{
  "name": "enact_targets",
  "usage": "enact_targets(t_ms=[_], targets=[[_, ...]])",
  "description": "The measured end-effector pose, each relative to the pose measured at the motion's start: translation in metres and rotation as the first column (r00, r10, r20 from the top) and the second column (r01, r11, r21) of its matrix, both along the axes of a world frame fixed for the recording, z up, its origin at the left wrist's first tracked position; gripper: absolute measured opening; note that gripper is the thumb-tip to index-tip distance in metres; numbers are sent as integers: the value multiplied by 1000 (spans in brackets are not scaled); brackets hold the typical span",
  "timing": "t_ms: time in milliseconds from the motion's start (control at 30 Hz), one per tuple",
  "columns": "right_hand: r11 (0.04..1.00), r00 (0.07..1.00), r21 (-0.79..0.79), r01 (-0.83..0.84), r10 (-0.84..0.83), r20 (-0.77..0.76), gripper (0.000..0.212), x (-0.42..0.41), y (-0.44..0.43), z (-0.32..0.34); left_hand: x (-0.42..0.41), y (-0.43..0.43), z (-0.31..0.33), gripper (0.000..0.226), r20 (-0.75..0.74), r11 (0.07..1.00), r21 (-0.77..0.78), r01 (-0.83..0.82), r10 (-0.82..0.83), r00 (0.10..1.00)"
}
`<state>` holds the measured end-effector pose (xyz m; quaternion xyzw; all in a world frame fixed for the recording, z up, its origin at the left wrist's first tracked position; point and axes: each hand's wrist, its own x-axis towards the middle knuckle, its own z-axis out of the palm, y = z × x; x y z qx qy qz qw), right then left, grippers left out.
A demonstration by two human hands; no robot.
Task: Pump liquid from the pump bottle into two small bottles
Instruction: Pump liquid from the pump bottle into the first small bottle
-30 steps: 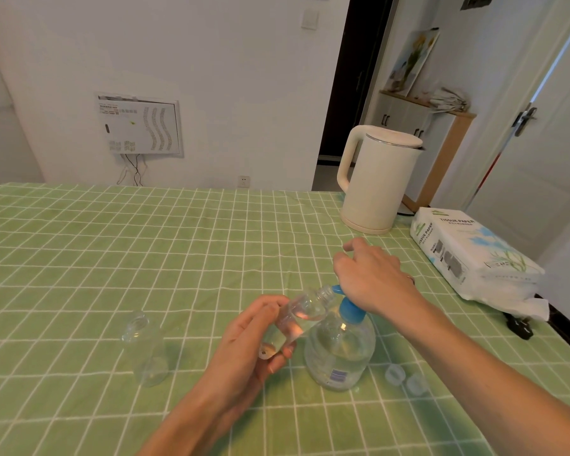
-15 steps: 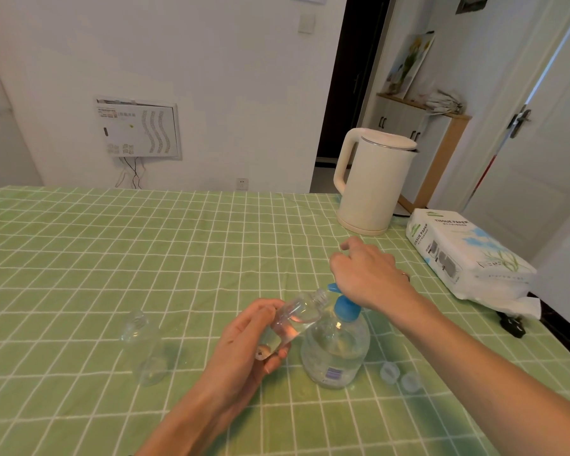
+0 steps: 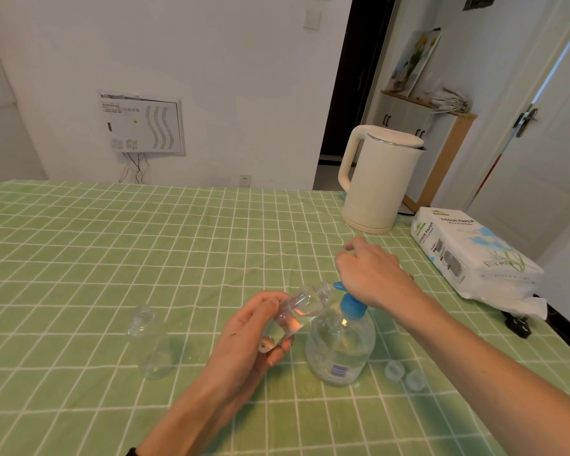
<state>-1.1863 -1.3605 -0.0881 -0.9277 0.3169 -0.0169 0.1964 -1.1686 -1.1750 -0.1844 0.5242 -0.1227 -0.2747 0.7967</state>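
Observation:
A clear pump bottle (image 3: 339,347) with a blue pump head stands on the green checked tablecloth (image 3: 145,245). My right hand (image 3: 369,274) rests on top of the pump head, covering most of it; the blue nozzle tip shows at its left. My left hand (image 3: 254,327) holds a small clear bottle (image 3: 303,306) tilted, its open mouth up against the nozzle, with some liquid inside. A second small clear bottle (image 3: 152,343) stands upright and uncapped to the left, apart from both hands.
Two small translucent caps (image 3: 405,375) lie on the cloth right of the pump bottle. A cream electric kettle (image 3: 379,179) stands at the back right, a pack of tissue paper (image 3: 471,251) near the right edge, and a black plug (image 3: 517,325) beside it.
Both hands and bottles keep the same hold. My right hand sits slightly lower on the pump head; the view has shifted a little.

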Motion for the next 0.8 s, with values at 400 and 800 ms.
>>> enact_targets(t_ms=[400,800], targets=[[1000,1000,3,2,-2,-7,41,2,1,-7,2,2,-1,24,-22,1000,-13,9,-10,1000],[1000,1000,9,11,-11,3,41,0,0,0,1,0,-2,25,-2,1000,10,16,-16,1000]])
